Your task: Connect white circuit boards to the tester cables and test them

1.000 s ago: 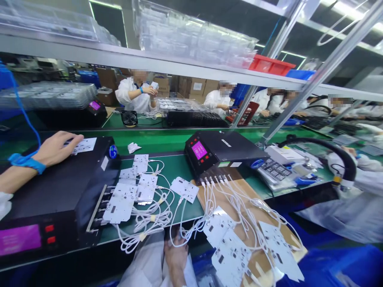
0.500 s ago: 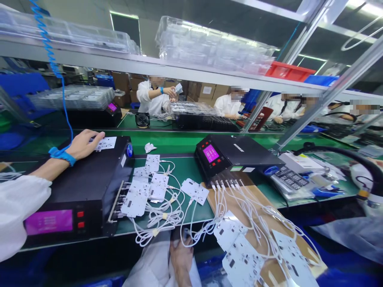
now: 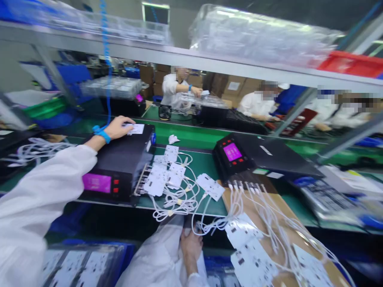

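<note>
My left hand (image 3: 118, 127) lies on top of a black box-shaped device (image 3: 119, 153), fingers stretched out over the edge of a white circuit board (image 3: 136, 128). A blue coiled-cord wrist strap (image 3: 101, 133) is around that wrist. Low in the middle, below the bench edge, my right hand (image 3: 191, 247) rests by my lap with its fingers curled; a small dark thing shows at the fingertips, too unclear to name. Several white circuit boards (image 3: 155, 179) with white cables (image 3: 179, 203) lie beside the device, close to its side connectors.
A second black device (image 3: 269, 155) stands to the right, cabled to boards (image 3: 254, 261) on a brown sheet (image 3: 278, 211). A shelf (image 3: 179, 56) with clear plastic trays crosses above. Trays of boards (image 3: 77, 267) sit below the bench. Co-workers (image 3: 260, 101) sit across the bench.
The view has swung left and shifted, so the bench appears further right, and trays below it have come into sight. Both hands keep about the same places.
</note>
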Tool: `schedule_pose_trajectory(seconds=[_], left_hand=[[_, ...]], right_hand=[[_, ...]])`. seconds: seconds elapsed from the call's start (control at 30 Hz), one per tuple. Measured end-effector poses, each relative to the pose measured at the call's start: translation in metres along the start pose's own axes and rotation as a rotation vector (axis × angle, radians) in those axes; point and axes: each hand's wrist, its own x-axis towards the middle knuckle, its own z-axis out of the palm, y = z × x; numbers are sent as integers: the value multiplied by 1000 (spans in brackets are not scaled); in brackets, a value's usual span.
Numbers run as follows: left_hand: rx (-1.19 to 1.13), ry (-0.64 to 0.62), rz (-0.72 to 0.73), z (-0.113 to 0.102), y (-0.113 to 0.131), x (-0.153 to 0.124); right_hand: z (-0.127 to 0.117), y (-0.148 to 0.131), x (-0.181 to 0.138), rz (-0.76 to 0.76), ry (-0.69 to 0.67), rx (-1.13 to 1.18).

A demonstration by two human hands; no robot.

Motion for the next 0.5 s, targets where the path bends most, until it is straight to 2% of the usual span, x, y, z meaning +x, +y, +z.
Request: schedule_pose_trajectory(seconds=[0.27, 0.5], left_hand=[[-72, -36, 90, 14, -17, 4], [-123, -81, 166, 13, -22, 2]], right_hand=[[11, 9, 2, -58, 34, 31], [16, 13, 5, -91, 35, 3]])
